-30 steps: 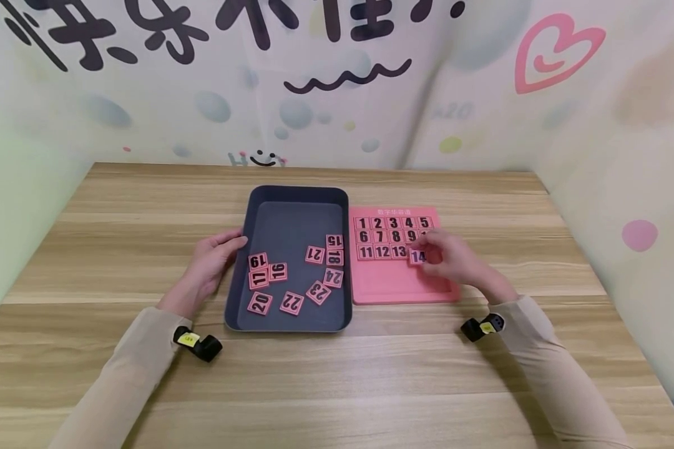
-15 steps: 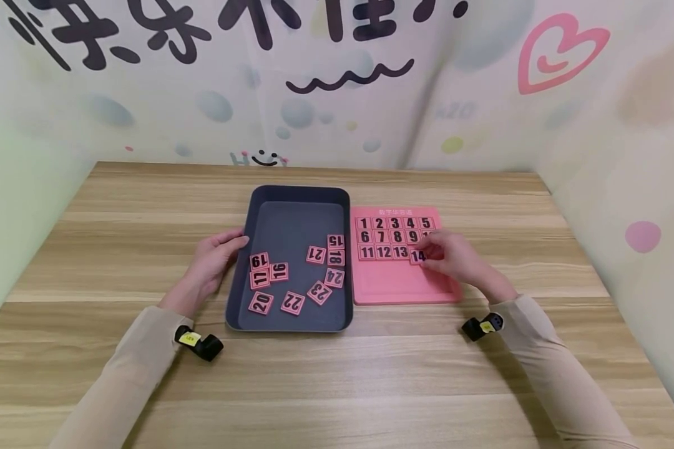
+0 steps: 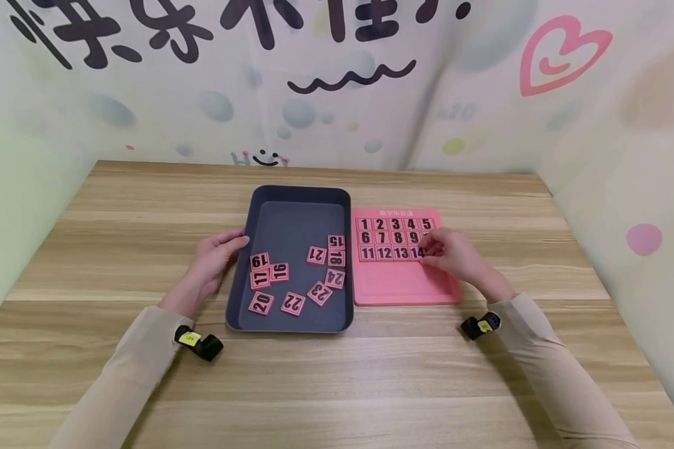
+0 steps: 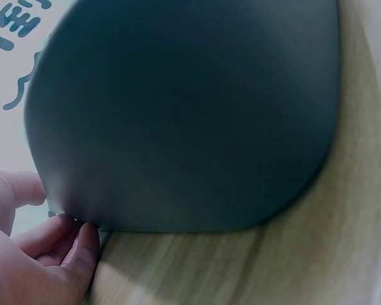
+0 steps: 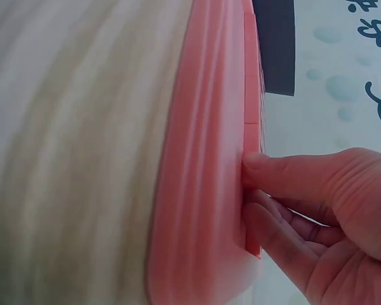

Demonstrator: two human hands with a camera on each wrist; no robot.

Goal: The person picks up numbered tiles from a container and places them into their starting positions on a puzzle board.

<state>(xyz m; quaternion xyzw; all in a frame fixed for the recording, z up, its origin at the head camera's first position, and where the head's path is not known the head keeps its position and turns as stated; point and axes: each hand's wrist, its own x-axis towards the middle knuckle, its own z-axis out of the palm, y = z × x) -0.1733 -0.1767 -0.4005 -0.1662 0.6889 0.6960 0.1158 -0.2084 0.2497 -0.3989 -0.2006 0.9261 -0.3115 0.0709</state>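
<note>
My left hand (image 3: 212, 260) holds the left rim of a dark grey tray (image 3: 297, 215), its thumb at the edge. In the left wrist view the fingers (image 4: 73, 254) curl at the tray's edge. Several pink number tiles lie in the tray, among them tile 16 (image 3: 279, 272) and tile 22 (image 3: 293, 304). On the right, my right hand (image 3: 455, 254) pinches tile 14 (image 3: 416, 252), which sits in line after tile 13 (image 3: 401, 252) on the pink number board (image 3: 399, 287). The fingers partly cover tile 14 and hide the tiles at the right end of the rows.
The board stands right beside the tray on a wood-grain table (image 3: 337, 393). Tiles 1 to 9 fill the upper rows in order. A printed wall covering (image 3: 337, 131) rises behind the table's far edge.
Tile 14 has moved slightly up, from tilted and below the row to level with tile 13, carried by my right hand. The left hand and tray have stayed in place.
</note>
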